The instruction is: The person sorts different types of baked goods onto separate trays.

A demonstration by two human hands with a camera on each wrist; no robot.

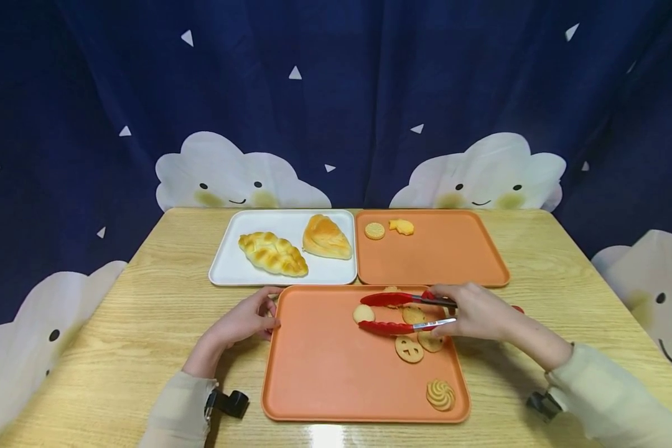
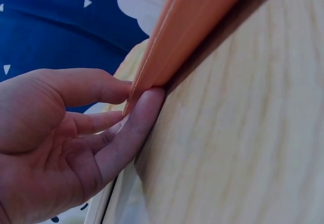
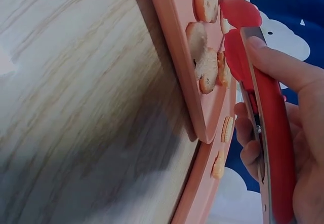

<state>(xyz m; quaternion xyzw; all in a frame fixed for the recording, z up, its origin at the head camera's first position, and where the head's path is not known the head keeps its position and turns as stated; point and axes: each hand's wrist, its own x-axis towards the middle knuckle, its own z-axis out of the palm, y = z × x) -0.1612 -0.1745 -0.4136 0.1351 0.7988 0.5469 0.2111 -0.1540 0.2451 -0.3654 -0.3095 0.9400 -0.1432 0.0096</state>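
Observation:
My left hand pinches the left rim of the front orange tray; in the left wrist view its fingertips meet at the tray edge. My right hand grips a pair of tongs with red scalloped tips and metal handles. The tong tips are spread on either side of a small round pale cookie on the tray. Under and beside the tongs lie several other cookies, among them a cookie with holes. A swirled cookie lies near the front right corner.
A white tray behind holds a braided bread and a wedge-shaped pastry. Beside it, the rear orange tray holds a round biscuit and a fish-shaped biscuit. A dark blue curtain hangs behind the wooden table.

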